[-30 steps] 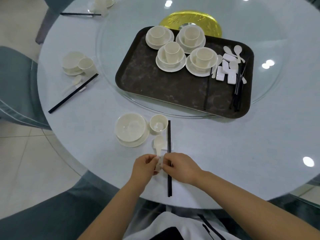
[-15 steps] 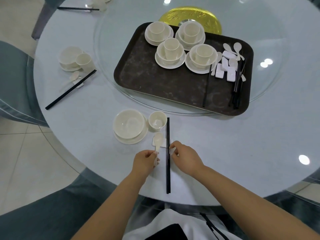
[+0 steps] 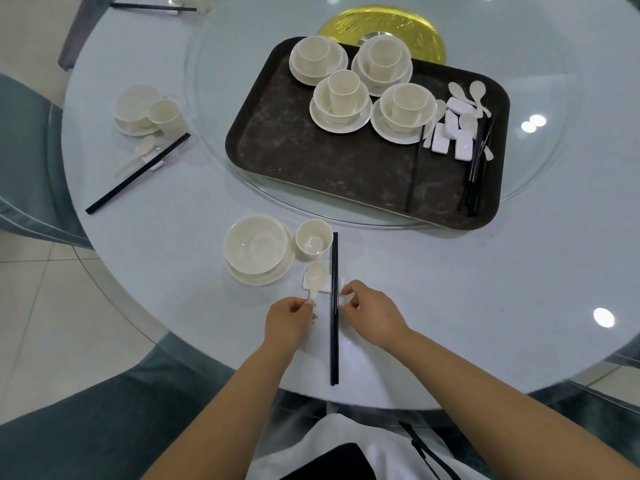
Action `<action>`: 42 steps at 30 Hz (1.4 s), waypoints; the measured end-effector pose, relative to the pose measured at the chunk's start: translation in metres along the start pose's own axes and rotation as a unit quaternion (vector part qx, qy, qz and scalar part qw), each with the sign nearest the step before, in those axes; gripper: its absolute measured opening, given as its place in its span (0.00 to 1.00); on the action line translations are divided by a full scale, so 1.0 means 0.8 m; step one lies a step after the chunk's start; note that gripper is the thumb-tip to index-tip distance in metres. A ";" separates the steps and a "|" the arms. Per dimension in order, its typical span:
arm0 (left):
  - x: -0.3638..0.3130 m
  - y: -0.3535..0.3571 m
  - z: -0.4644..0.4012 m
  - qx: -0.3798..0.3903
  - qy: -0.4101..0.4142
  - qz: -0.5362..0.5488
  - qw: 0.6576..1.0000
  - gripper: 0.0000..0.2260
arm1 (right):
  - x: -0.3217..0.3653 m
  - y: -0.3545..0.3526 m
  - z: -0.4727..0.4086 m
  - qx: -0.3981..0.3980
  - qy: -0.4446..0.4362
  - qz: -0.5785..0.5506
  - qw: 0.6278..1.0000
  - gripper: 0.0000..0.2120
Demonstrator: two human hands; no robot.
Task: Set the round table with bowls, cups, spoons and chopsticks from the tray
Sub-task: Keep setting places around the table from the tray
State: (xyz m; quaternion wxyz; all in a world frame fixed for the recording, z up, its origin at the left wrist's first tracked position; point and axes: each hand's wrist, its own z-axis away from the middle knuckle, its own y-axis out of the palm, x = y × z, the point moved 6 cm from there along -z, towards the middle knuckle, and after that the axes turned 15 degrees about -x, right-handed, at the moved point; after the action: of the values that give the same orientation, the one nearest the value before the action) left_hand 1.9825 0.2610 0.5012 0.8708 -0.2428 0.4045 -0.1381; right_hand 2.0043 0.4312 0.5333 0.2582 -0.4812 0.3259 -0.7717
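Note:
On the round table [image 3: 450, 306] in front of me stand a cream bowl on a saucer [image 3: 256, 247] and a cup [image 3: 313, 239]. A black chopstick pair [image 3: 334, 306] lies across a white chopstick rest [image 3: 323, 288]. A cream spoon [image 3: 316, 277] has its bowl on the rest. My left hand [image 3: 289, 322] pinches the spoon's handle. Finger and thumb of my right hand [image 3: 372, 313] pinch the rest's right end. The dark tray [image 3: 346, 161] holds several bowl-and-cup sets [image 3: 341, 100], spoons and rests [image 3: 457, 128], and chopsticks [image 3: 476, 168].
The tray sits on a glass turntable [image 3: 207, 109] with a gold disc [image 3: 384, 26] at its centre. A laid place setting [image 3: 145, 110] with chopsticks [image 3: 138, 173] is at the left, another at the far edge. Grey chairs [image 3: 20, 161] ring the table.
The spoon and rest have moved away from the table edge toward the cup. My hands, close together a second ago, are now apart on either side of the chopsticks.

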 end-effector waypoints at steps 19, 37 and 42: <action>-0.004 0.003 0.005 -0.007 0.003 -0.017 1.000 0.09 | -0.015 0.004 -0.008 0.000 0.024 -0.001 1.000 0.13; -0.096 -0.044 0.034 -0.133 0.181 0.023 0.974 0.07 | -0.012 -0.106 -0.078 -0.274 -0.045 0.086 0.957 0.25; -0.119 -0.044 0.037 -0.125 0.229 0.026 0.965 0.07 | -0.052 -0.102 -0.096 -0.173 0.009 0.230 0.958 0.34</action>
State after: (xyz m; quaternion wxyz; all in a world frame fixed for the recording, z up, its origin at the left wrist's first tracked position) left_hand 1.9432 0.2824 0.5968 0.7211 -0.3011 0.6132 -0.1153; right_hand 1.9437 0.5340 0.5460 0.3383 -0.4241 0.5584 -0.6276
